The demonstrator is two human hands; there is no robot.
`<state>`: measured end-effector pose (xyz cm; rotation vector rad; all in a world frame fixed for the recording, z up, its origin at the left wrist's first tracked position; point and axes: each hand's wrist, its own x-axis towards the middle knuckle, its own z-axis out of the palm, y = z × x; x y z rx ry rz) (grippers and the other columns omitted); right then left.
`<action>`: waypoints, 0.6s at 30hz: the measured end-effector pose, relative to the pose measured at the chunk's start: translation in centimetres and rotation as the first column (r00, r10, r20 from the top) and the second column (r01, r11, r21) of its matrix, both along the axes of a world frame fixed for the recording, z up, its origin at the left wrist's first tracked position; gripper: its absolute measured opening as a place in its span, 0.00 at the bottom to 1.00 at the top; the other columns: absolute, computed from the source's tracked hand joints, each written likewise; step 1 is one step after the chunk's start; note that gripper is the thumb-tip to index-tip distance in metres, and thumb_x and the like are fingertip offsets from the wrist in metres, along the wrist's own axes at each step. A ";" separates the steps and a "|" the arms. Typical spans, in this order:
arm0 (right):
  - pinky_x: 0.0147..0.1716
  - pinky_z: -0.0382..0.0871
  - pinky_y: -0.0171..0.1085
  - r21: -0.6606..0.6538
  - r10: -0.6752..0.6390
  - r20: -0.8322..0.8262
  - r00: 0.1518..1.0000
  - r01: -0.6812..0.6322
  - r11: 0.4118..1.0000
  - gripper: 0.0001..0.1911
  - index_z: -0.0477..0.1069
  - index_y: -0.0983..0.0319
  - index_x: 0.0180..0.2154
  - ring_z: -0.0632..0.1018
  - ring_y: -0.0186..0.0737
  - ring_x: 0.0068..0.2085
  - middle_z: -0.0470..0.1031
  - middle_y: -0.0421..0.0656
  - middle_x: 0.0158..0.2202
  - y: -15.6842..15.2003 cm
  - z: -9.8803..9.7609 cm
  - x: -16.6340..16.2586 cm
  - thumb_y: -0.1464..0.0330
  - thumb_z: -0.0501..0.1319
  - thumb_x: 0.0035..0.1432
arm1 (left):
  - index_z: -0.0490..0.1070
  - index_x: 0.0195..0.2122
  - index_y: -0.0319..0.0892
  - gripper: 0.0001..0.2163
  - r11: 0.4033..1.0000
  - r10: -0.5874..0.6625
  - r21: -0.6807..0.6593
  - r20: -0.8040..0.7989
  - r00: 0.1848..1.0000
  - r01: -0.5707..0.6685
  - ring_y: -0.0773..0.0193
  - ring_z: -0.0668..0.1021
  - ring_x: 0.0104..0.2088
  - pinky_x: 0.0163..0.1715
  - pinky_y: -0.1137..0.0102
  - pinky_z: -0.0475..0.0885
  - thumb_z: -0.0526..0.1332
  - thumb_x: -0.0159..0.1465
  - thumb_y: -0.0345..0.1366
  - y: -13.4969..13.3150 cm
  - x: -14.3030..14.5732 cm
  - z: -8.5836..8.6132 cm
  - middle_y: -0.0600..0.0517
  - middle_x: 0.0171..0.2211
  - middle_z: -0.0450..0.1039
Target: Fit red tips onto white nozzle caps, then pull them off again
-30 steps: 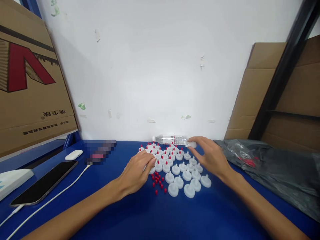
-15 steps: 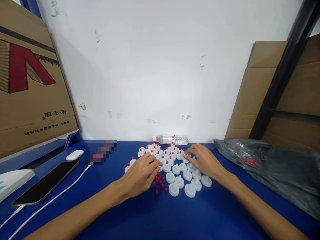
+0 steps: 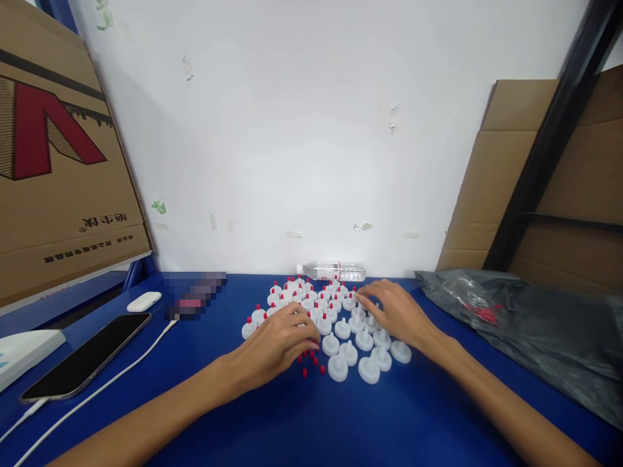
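Surface (image 3: 311,425): blue, set against a white wall (image 3: 302,136). White disc-shaped pieces (image 3: 368,370), each with a small upright neck: a group with bare necks, standing toward the right and the near side. White pieces with red tips (image 3: 249,329): many, massed behind and to the left of the bare ones. Loose red caps (image 3: 305,373): a small cluster, partly covered by the left hand (image 3: 280,338), whose fingers bend down together over them; from where I stand I cannot tell whether they pinch one. Right hand (image 3: 395,312): over the right rear of the bare-necked pieces, fingers curved, the tips close to the necks; contact cannot be made out. Bottle (image 3: 327,271), one, clear plastic, white-capped, lying on its side behind the pieces, near the wall; contents, if any, cannot be read. Clear bag (image 3: 464,292), crumpled, with red pieces (image 3: 485,315) showing at it, lying on dark grey plastic sheeting (image 3: 549,344) at the right. Small white case (image 3: 145,301), closed, at the left, beside a phone (image 3: 87,357) with a white cable plugged in. Cardboard box (image 3: 73,194), printed, upright at far left.
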<state>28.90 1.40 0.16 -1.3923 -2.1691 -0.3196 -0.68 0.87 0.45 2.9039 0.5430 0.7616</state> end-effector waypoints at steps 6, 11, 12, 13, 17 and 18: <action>0.51 0.69 0.49 -0.035 0.113 -0.009 0.994 -0.113 0.993 0.19 0.75 0.58 0.49 0.77 0.47 0.50 0.79 0.44 0.50 0.2 -0.3 0.0 0.60 0.47 0.73 | 0.75 0.41 0.44 0.05 0.999 -0.019 -0.029 -0.029 0.999 0.018 0.62 0.71 0.41 0.42 0.67 0.69 0.59 0.70 0.32 -0.6 0.4 0.0 0.49 0.38 0.76; 0.56 0.68 0.52 -0.085 0.177 0.023 0.984 -0.174 0.981 0.22 0.73 0.56 0.55 0.74 0.49 0.57 0.76 0.44 0.55 0.4 -1.0 0.3 0.58 0.45 0.73 | 0.75 0.40 0.43 0.06 0.999 -0.027 -0.041 -0.020 0.999 0.026 0.61 0.72 0.40 0.43 0.66 0.69 0.59 0.69 0.30 -1.0 0.7 0.2 0.50 0.38 0.77; 0.58 0.67 0.52 -0.110 0.185 0.021 0.983 -0.182 0.977 0.23 0.73 0.56 0.56 0.73 0.50 0.59 0.75 0.43 0.56 0.5 -1.1 0.3 0.57 0.45 0.73 | 0.75 0.40 0.43 0.06 0.999 -0.027 -0.045 -0.020 0.999 0.026 0.61 0.72 0.40 0.43 0.66 0.69 0.59 0.69 0.29 -1.1 0.7 0.2 0.50 0.38 0.77; 0.59 0.66 0.53 -0.138 0.192 0.016 0.981 -0.188 0.972 0.23 0.72 0.56 0.56 0.72 0.50 0.60 0.75 0.42 0.57 0.5 -1.2 0.4 0.57 0.45 0.73 | 0.75 0.40 0.42 0.06 0.998 -0.028 -0.048 -0.021 0.999 0.027 0.61 0.72 0.40 0.44 0.66 0.69 0.59 0.69 0.29 -1.1 0.8 0.1 0.50 0.38 0.77; 0.60 0.64 0.54 -0.182 0.208 -0.006 0.978 -0.206 0.962 0.24 0.72 0.56 0.57 0.71 0.49 0.61 0.75 0.42 0.57 0.4 -1.1 0.2 0.57 0.44 0.74 | 0.74 0.40 0.42 0.06 0.997 -0.047 -0.064 -0.024 0.999 0.045 0.62 0.73 0.39 0.44 0.67 0.69 0.58 0.69 0.28 -1.1 0.8 0.1 0.50 0.37 0.77; 0.59 0.65 0.53 -0.161 0.209 -0.011 0.978 -0.208 0.965 0.23 0.72 0.56 0.57 0.72 0.49 0.60 0.75 0.42 0.56 0.3 -1.0 0.2 0.58 0.44 0.74 | 0.74 0.40 0.42 0.06 0.996 -0.051 -0.069 -0.025 0.998 0.049 0.62 0.73 0.39 0.43 0.67 0.69 0.58 0.70 0.29 -1.1 0.8 0.1 0.50 0.36 0.77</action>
